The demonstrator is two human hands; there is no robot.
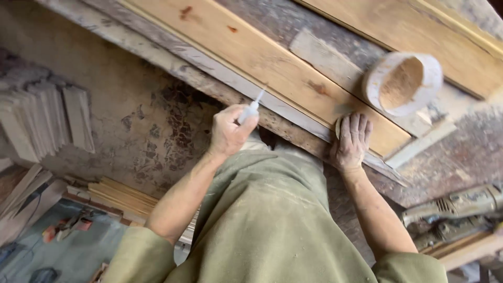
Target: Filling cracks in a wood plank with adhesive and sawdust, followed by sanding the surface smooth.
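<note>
On the dusty workbench, I see my left hand clamped around a white pen-like tool, possibly a glue applicator, while my right hand, fingers together, presses flat on the pale wooden board.

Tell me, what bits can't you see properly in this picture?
- Head view: the small pale piece under the right hand is mostly covered by the fingers.
- The white tube in the left hand: its lower part sits hidden in the fist.
- The power tool is cut off by the right edge.
</note>
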